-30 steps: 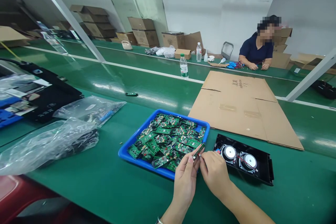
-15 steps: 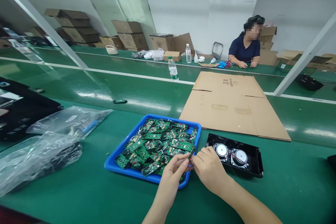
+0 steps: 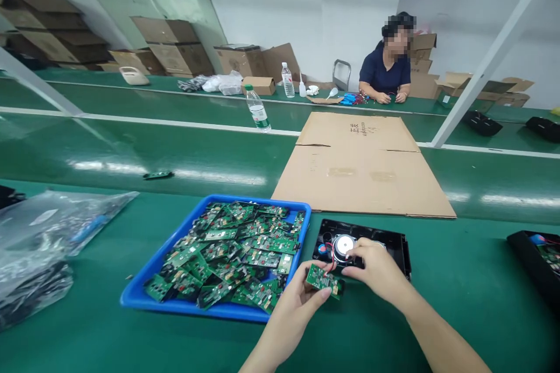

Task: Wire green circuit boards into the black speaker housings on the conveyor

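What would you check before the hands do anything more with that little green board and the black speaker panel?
1. Left hand grips the green board: ok.
2. Right hand rests on the black speaker panel: ok.
3. Red wire runs from speaker toward the board: ok; joint cannot tell.
4. Second speaker visible: not ok, hand covers it.
5. Blue tray of boards sits apart from the panel: ok.

The tray (image 3: pixel 301 227) of circuit boards (image 3: pixel 236 250) sits at the surface's (image 3: pixel 394 326) near edge. The speaker housing (image 3: pixel 396 242) lies just right of it; flattened cardboard (image 3: pixel 363 169) lies behind both.
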{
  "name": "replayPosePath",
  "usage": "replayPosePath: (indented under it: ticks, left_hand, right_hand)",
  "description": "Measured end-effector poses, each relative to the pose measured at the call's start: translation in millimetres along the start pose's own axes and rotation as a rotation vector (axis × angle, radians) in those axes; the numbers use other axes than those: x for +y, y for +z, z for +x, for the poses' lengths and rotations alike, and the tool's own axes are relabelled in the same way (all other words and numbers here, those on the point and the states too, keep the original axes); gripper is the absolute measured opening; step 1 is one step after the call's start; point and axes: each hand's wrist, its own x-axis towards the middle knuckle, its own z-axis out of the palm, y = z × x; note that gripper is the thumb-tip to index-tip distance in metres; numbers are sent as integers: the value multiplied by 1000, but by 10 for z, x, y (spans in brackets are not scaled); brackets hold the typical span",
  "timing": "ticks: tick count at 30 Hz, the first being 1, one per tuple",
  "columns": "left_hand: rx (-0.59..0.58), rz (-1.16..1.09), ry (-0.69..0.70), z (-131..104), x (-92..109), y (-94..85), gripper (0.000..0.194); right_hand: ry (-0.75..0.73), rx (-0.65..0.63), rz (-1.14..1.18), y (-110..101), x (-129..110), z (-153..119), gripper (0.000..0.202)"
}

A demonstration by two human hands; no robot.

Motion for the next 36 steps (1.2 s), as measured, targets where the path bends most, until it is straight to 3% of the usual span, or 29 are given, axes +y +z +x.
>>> replayPosePath:
  ticks: [3,6,9,11,14,20,23,27,36]
  left_hand:
    - [92,44,103,94,-14,107,37]
    - [166,100,147,140,-8,184,37]
    - [178,156,141,184,10,242,35]
    - [173,186,143,231,1,270,37]
    - [176,199,154,304,-35,305,40]
    - [157,161,156,367,-13,385,39]
    - [180,131,154,391,1,417,40]
    - [202,118,180,432,-39,441,41]
    - [254,105,237,465,-112,440,40]
  right_hand:
    - [-27,78,83,92,-23,44,7]
    - [32,124,367,-8,105,80,12]
    - [102,73,659,-179,270,110,18]
    - [115,27,695,-271,345,117,21]
    - [129,2,637,-346,401,106,23]
    - [211,140,547,-311,405,96,13]
    - [129,158,477,-272,343,93,24]
    - [86,136,378,-244,216,53,8]
    - [-25,133,49,-87,51,12,13]
